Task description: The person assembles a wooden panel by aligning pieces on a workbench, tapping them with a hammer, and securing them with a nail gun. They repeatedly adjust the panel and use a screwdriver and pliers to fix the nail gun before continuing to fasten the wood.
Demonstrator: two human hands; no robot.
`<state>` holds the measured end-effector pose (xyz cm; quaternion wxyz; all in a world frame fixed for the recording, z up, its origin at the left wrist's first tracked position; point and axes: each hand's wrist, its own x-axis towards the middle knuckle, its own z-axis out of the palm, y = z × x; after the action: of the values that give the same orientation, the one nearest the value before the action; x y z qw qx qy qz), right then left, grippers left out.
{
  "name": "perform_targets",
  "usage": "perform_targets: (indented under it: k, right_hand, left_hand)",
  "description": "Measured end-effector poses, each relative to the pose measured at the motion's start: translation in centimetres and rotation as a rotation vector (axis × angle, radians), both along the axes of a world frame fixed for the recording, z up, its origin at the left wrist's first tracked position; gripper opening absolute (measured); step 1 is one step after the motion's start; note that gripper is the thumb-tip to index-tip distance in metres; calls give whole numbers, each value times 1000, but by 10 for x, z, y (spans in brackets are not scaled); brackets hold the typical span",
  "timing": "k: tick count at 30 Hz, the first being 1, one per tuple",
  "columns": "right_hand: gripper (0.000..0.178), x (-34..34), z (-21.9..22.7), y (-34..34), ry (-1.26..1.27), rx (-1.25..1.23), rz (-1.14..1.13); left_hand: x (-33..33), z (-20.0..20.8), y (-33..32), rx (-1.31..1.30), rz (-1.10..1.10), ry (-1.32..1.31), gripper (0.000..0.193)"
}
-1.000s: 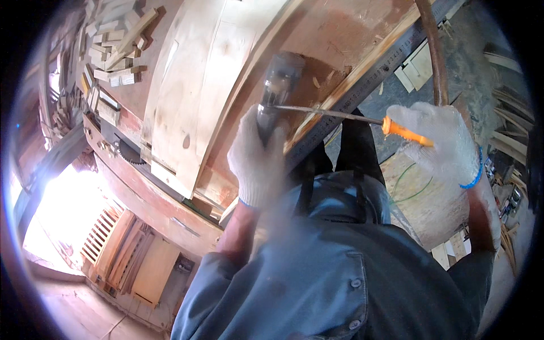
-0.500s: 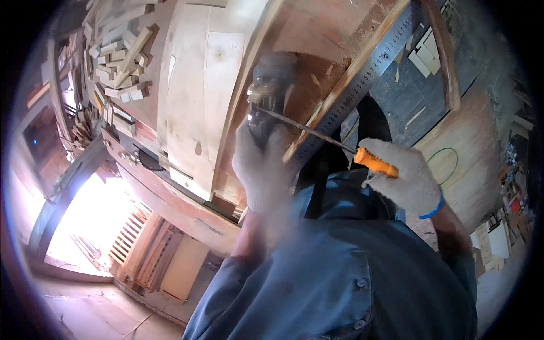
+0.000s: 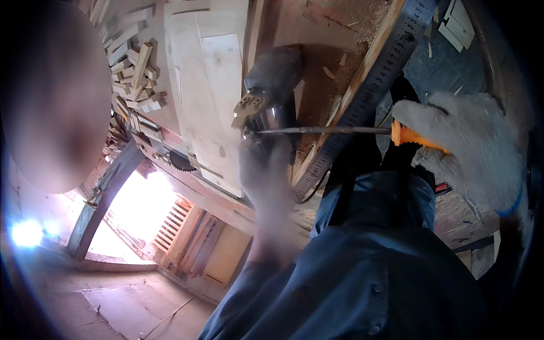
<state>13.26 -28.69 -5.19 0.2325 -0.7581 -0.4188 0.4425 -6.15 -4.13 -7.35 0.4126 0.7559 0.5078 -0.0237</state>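
My left hand [image 3: 265, 175], in a whitish knit glove and blurred, is closed round the lower body of a dark handheld power tool [image 3: 276, 71] with a bare metal plate on its side. In my right hand [image 3: 473, 150], also gloved, is a screwdriver [image 3: 334, 130] with an orange handle and a long thin shaft. The shaft lies nearly level across to the left. Its tip meets the tool just above my left hand; whether it sits in a screw I cannot tell.
A steel ruler [image 3: 368, 85] lies along the bench's near edge. Left of the tool are pale boards [image 3: 218, 73], a toothed circular saw blade [image 3: 180, 161] and a pile of small wood blocks [image 3: 139, 71]. A large blurred round shape [image 3: 56, 102] covers the far left.
The screwdriver has swung from slanted to nearly level, and my right hand has moved up and right. The view has shifted, and a blurred round shape has come in at the left.
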Motion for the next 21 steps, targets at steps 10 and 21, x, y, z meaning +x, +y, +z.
perform_targets:
  k: [10, 21]
  right_hand:
    - [39, -6, -6, -4, -570, 259, 121]
    - [35, 28, -41, 11, -646, 430, 230]
  left_hand:
    - [-7, -6, 3, 76, -27, 94, 25]
    - [2, 0, -3, 86, 35, 48, 17]
